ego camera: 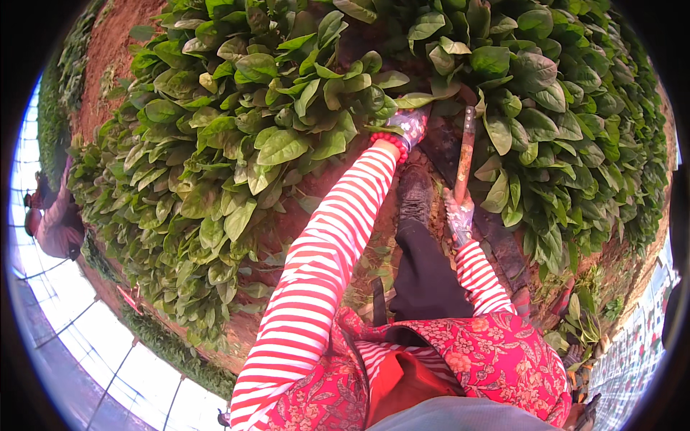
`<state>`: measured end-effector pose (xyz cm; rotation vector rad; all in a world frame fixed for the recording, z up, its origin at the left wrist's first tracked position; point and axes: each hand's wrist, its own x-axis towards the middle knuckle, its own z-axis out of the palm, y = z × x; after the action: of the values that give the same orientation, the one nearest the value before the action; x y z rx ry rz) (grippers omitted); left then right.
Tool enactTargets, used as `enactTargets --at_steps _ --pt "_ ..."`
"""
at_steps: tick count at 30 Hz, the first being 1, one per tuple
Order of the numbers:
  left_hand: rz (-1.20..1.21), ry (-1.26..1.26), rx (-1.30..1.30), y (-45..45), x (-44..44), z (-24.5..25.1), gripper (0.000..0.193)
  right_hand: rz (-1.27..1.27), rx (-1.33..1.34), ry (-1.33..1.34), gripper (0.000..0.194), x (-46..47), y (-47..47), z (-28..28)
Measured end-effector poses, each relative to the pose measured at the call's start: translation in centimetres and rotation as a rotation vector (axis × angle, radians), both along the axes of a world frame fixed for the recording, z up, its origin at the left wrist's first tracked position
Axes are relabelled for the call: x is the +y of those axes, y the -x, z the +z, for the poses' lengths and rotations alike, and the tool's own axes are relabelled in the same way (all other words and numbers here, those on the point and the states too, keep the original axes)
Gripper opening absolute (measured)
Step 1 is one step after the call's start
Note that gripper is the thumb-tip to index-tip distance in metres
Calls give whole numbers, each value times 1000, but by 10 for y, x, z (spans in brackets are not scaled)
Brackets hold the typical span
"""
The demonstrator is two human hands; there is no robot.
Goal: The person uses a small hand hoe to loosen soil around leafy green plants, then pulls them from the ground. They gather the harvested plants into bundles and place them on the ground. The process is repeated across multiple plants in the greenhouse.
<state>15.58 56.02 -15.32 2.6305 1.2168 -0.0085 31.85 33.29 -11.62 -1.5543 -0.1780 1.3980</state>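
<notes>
My left hand (412, 124), in a patterned glove with a red bead bracelet (389, 144) at the wrist, reaches in among leafy greens that look like spinach (283, 146). Leaves cover part of it, and its fingers are hidden. In my right hand (459, 215), also gloved, is the wooden handle of a short hand tool (466, 156), held around its lower end. Rivets show where the handle meets the metal. A rusty curved part of the head appears beyond them, but leaves and shadow hide the rest.
Dense greens (539, 108) also grow on the right. My dark shoe (416, 188) rests on the soil between the plants. Pulled greens (579, 318) lie at lower right. Another person (54, 221) bends down at the far left, beside a bare soil strip (110, 64).
</notes>
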Motion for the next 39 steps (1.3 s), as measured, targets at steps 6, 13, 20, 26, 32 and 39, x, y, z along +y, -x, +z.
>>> enactTargets --at_steps 6,13,20,26,32,39 --pt "245 51 657 43 111 38 35 67 526 71 52 21 1 -29" --pt "504 120 786 125 108 81 32 296 383 -113 45 97 43 -32" --pt "363 264 870 132 101 96 31 469 -212 -8 41 134 72 15" --pt "452 403 851 128 102 112 29 306 320 84 44 152 74 -31" --pt "524 440 816 134 100 104 28 276 563 55 40 161 63 -64" --pt "533 401 739 142 99 79 25 744 -491 101 44 166 81 -68"
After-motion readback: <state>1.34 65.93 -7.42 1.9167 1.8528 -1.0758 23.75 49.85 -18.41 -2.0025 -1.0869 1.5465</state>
